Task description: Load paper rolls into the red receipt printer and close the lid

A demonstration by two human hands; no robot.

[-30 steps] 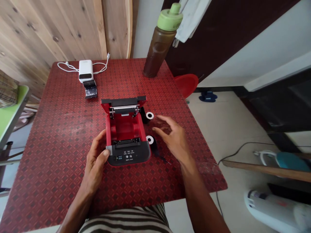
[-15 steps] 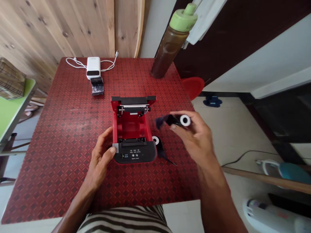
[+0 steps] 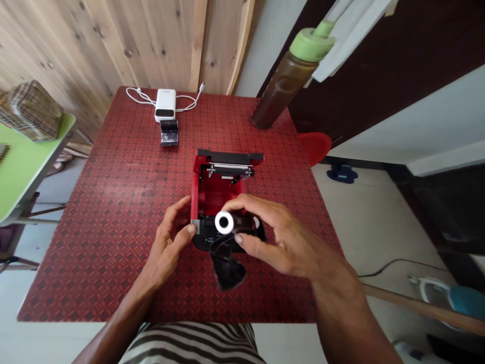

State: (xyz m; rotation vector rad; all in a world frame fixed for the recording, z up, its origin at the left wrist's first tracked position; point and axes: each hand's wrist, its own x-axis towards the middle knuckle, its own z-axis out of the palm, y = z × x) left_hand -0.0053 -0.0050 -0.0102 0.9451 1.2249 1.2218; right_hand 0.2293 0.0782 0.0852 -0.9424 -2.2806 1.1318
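Red plastic formed the body of the printer [image 3: 212, 189], which sat with its lid tipped open toward twelve o'clock at the middle of the red patterned table [image 3: 113, 202]. The right hand [image 3: 282, 240] stretched in from five o'clock and was clamped on a black roll [image 3: 224, 222] with a white core, thumb beneath and fingers over the top. It held the roll on its side just above the printer's dark front panel, at the six o'clock end. A loose tail of black ribbon [image 3: 227, 270] hung from the roll and crumpled onto the table in front of the printer. The left hand [image 3: 170, 242] gripped the printer's corner at eight o'clock, thumb pressed on a small grey tab and fingers curled against the red side wall. Toward eleven o'clock on the table lay a white charger [image 3: 165, 104] with its white cable [image 3: 138, 95] looped behind it, and a small black part [image 3: 169, 132] just in front of it. A brown bottle [image 3: 288, 86] with a green cap stood at one o'clock near the table's far edge. A green side table [image 3: 22, 167] bearing a checked bag [image 3: 32, 108] stood off at nine o'clock.
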